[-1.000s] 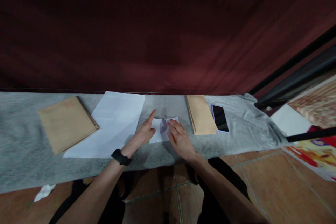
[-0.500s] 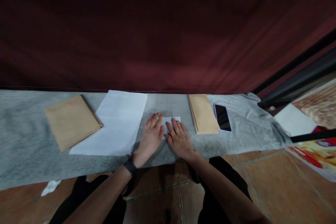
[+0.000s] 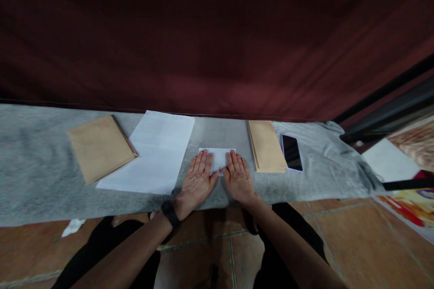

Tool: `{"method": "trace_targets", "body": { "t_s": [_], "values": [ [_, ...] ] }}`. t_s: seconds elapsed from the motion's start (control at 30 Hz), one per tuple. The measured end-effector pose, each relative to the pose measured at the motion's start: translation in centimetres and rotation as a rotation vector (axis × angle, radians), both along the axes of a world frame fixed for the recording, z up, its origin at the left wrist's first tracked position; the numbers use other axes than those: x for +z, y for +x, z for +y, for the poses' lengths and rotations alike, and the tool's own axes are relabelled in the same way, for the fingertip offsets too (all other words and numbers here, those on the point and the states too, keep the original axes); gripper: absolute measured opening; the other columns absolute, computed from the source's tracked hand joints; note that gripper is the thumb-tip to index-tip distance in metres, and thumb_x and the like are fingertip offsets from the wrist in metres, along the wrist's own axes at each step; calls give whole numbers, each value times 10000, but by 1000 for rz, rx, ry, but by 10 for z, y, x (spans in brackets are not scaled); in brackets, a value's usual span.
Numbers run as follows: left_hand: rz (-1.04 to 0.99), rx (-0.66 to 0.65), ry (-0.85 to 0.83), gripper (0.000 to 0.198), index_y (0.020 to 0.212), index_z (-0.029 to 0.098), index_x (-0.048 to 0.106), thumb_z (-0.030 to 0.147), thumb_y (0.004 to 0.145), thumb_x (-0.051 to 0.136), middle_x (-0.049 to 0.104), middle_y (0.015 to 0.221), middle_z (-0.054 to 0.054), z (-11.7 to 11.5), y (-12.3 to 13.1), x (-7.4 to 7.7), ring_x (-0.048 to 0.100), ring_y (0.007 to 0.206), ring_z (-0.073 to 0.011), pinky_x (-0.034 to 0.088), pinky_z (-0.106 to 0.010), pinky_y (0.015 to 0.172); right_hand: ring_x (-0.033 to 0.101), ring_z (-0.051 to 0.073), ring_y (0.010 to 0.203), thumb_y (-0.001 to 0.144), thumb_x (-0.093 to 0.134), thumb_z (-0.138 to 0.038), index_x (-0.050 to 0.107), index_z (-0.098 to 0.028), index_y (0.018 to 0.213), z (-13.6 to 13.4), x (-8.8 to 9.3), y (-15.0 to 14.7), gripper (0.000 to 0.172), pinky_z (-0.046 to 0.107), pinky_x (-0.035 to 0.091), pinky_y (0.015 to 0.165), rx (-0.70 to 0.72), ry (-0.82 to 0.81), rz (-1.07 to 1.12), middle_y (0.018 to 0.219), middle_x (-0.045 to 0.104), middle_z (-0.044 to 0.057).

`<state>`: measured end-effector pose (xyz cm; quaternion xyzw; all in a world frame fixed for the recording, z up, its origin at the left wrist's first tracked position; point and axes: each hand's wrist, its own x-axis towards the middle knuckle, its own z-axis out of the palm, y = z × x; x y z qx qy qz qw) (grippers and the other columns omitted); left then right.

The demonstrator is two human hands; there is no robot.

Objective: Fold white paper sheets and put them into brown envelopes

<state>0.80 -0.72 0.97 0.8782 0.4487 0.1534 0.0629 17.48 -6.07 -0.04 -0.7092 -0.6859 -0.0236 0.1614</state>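
Observation:
A small folded white paper [image 3: 219,159] lies flat on the grey cloth in front of me. My left hand [image 3: 198,179] rests on its left part, palm down with the fingers stretched out. On the right part lies my right hand [image 3: 238,178], also flat and open. The thumbs come close together near the paper's lower edge, and the middle of the paper shows between the hands. Left of my left hand is a large white sheet of paper [image 3: 159,151]. A stack of narrow brown envelopes [image 3: 267,146] sits to the right of my right hand.
A larger stack of brown envelopes [image 3: 101,146] overlaps the white sheet's left side. Beside the narrow envelopes lies a phone [image 3: 291,152]. The grey cloth [image 3: 34,167] covers a long narrow surface, with a dark red curtain [image 3: 217,45] behind it.
My left hand has shifted to the paper's left side and flattened. My right hand has moved slightly right, so more of the paper's middle shows. The view has tilted slightly.

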Motion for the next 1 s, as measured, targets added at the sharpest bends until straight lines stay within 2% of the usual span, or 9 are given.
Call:
{"method": "trace_targets", "body": {
  "t_s": [0.23, 0.47, 0.53, 0.63, 0.77, 0.87, 1.0],
  "values": [
    [-28, 66, -34, 646, 1561, 76, 359, 405, 1007, 405, 307, 1645, -194, 4, -10, -2, 259, 1543, -313, 243, -512, 1256, 343, 296, 1503, 1067, 332, -294, 343, -48, 1570, -5, 1, 12, 561, 480, 291, 1217, -9, -27, -24, 1625, 358, 171],
    [-29, 57, -34, 650, 1553, 77, 377, 413, 999, 418, 297, 1646, -201, 5, -10, -3, 246, 1546, -322, 232, -525, 1255, 332, 305, 1509, 1037, 393, -265, 395, -57, 1546, -7, 6, 17, 549, 520, 301, 1217, -48, 16, 14, 1606, 395, 177],
    [-22, 54, -35, 654, 1554, 70, 369, 408, 996, 417, 286, 1648, -207, 5, -9, -4, 237, 1548, -325, 229, -531, 1252, 303, 298, 1525, 1035, 390, -255, 412, -54, 1535, -2, 12, 15, 540, 508, 289, 1231, -18, 21, 40, 1619, 375, 171],
    [-19, 48, -40, 663, 1576, 103, 334, 386, 984, 430, 280, 1655, -187, 6, -9, -6, 228, 1551, -323, 225, -551, 1248, 289, 255, 1535, 1046, 358, -265, 415, -99, 1543, 9, 18, 7, 527, 480, 295, 1241, 106, -7, 103, 1623, 384, 131],
    [8, 51, -58, 672, 1590, 121, 305, 356, 973, 433, 269, 1664, -169, 6, -9, -7, 205, 1558, -314, 222, -544, 1248, 323, 218, 1521, 1062, 334, -295, 420, -142, 1547, 21, 16, -6, 516, 462, 302, 1244, 221, -58, 137, 1605, 422, 108],
    [49, 57, -67, 653, 1575, 94, 328, 351, 981, 420, 260, 1665, -180, 5, -8, -3, 207, 1557, -312, 216, -525, 1253, 326, 229, 1519, 1070, 345, -315, 432, -143, 1541, 23, 11, -10, 509, 454, 287, 1246, 210, -78, 97, 1616, 401, 111],
    [71, 64, -16, 637, 1548, 79, 376, 367, 983, 443, 327, 1638, -193, 1, -5, 7, 210, 1557, -317, 158, -554, 1267, 312, 259, 1523, 1078, 343, -311, 414, -188, 1556, 20, 6, -8, 499, 498, 271, 1232, 151, -65, 37, 1648, 334, 115]
  ]
}}
